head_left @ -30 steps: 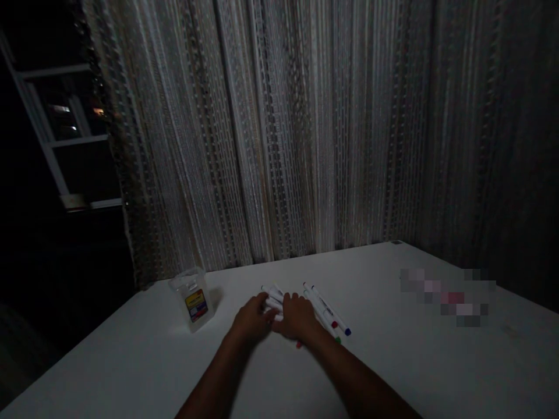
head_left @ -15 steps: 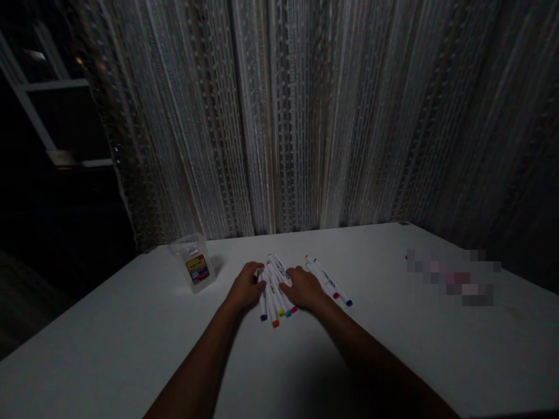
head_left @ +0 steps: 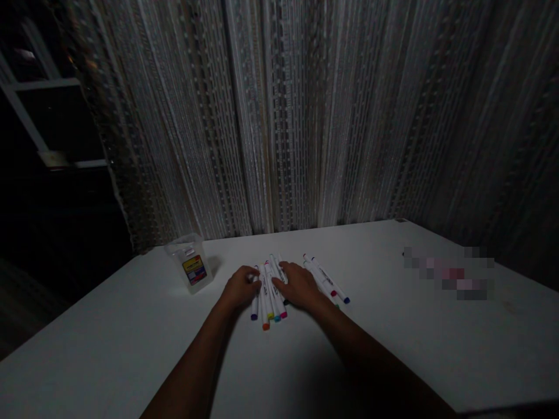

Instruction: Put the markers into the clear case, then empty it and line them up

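Note:
Several white markers with coloured caps lie side by side on the white table between my hands, among them an orange-capped marker (head_left: 264, 308) and a purple-capped marker (head_left: 254, 307). At the left edge of this group is my left hand (head_left: 240, 287), its thumb and fingers curved apart and touching the purple-capped marker. Over the right side rests my right hand (head_left: 299, 285), thumb spread to the left and fingertips on the markers. A dark cap shows beneath its thumb side. Right of it lie more markers, including a blue-capped marker (head_left: 332, 282); my right wrist partly hides a green-capped one.
A clear plastic container (head_left: 192, 265) with a yellow and blue label stands at the left of the table (head_left: 393, 337). A blurred-out pinkish object (head_left: 449, 273) lies at the right. Behind the table hangs a patterned curtain (head_left: 279, 116).
The markers between my hands now lie more evenly side by side, their caps shifted left. My right hand lies flatter over them. A green cap has come into view near my right wrist.

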A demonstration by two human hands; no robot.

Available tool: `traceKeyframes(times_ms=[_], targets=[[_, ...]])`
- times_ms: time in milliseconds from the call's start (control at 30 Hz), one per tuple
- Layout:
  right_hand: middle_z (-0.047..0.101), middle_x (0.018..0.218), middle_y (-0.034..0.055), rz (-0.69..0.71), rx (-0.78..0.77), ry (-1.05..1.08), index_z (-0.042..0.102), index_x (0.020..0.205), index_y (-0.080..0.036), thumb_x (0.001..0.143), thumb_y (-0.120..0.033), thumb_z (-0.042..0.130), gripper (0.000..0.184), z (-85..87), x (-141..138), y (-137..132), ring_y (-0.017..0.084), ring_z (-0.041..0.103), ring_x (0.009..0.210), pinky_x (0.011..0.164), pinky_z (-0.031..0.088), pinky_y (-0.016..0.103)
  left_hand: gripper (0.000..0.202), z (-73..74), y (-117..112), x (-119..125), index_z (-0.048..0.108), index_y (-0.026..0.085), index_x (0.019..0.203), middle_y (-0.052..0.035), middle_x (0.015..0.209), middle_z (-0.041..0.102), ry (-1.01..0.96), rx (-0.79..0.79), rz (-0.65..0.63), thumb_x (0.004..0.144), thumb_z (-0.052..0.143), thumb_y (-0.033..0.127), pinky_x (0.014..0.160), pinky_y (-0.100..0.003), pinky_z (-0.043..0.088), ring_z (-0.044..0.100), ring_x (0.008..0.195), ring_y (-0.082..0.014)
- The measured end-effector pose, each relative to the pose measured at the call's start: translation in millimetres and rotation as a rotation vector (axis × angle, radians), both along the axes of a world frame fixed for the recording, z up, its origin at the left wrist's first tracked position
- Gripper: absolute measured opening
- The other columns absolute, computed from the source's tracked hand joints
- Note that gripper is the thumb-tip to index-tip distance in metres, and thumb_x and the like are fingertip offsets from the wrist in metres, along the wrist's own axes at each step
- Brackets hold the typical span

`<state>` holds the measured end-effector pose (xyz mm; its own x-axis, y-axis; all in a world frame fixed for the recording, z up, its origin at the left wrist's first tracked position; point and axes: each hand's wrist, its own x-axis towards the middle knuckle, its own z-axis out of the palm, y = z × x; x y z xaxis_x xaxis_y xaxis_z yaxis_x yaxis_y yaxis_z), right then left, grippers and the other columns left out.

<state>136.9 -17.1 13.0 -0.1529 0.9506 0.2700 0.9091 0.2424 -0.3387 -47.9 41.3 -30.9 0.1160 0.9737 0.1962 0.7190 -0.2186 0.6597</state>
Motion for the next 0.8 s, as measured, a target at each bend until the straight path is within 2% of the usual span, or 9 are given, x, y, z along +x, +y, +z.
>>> traceKeyframes(times_ms=[133,233,367,433,500,633,800], targets=[[0.054,0.116,0.0108,0.184,0.109,-0.03,0.049,0.128,-0.022,0.086,-0.042,0.049,0.047,-3.5,-5.1,-4.8,0.023,0.049,0.108,0.09,0.037,0.033,0.034,-3.8,2.2,0.4,0.062,0.015,0.102,-0.0066,0.098,0.066,0.006,0.002,-0.021,0.069,0.063,0.025,0.072,-0.025,0.047,0.062,0.077,-0.0158],[0.05,0.122,0.0117,0.292,0.087,-0.095,0.054,0.124,-0.023,0.085,-0.041,0.051,0.043,-6.8,-8.7,-7.2,0.024,0.045,0.112,0.093,0.035,0.036,0.032,-3.9,2.4,-0.4,0.063,0.015,0.102,-0.0069,0.101,0.066,0.022,0.01,-0.023,0.07,0.063,0.023,0.074,-0.026,0.046,0.062,0.079,-0.016],[0.054,0.112,0.0136,0.241,0.025,-0.146,0.062,0.111,-0.016,0.085,-0.037,0.049,0.035,-8.6,-7.8,-5.6,0.026,0.047,0.107,0.091,0.036,0.038,0.035,1.4,-0.4,-3.3,0.063,0.014,0.103,-0.0076,0.107,0.064,0.068,0.015,0.011,0.068,0.06,0.013,0.08,-0.026,0.044,0.062,0.09,-0.018],[0.055,0.109,0.0129,0.224,0.006,-0.135,0.061,0.113,-0.016,0.085,-0.034,0.049,0.035,-8.1,-6.4,-4.5,0.025,0.048,0.106,0.09,0.037,0.037,0.036,5.0,-2.4,-4.9,0.064,0.015,0.103,-0.0074,0.109,0.064,0.094,0.019,0.04,0.068,0.059,0.01,0.085,-0.027,0.042,0.06,0.096,-0.0198],[0.053,0.115,0.0128,0.258,0.014,-0.114,0.057,0.12,-0.02,0.085,-0.033,0.05,0.038,-8.1,-6.0,-4.4,0.025,0.046,0.11,0.093,0.035,0.038,0.035,7.9,-4.0,-6.0,0.064,0.017,0.103,-0.0069,0.11,0.064,0.117,0.023,0.063,0.069,0.059,0.011,0.088,-0.027,0.04,0.059,0.101,-0.0213],[0.047,0.127,0.0139,0.364,0.038,-0.12,0.059,0.118,-0.022,0.085,-0.034,0.051,0.036,-12.7,-8.7,-5.2,0.027,0.039,0.121,0.1,0.029,0.04,0.029,9.3,-4.7,-5.8,0.065,0.017,0.102,-0.0088,0.11,0.064,0.139,0.021,0.096,0.073,0.06,0.022,0.085,-0.029,0.041,0.06,0.1,-0.0229],[0.049,0.124,0.0157,0.315,0.024,-0.122,0.059,0.118,-0.017,0.085,-0.036,0.05,0.039,-17.1,-9.5,-3.8,0.027,0.041,0.119,0.099,0.031,0.038,0.039,7.0,-4.4,-3.9,0.064,0.017,0.103,-0.0089,0.11,0.064,0.137,-0.002,0.065,0.068,0.069,0.035,0.083,-0.029,0.042,0.061,0.096,-0.0233]])
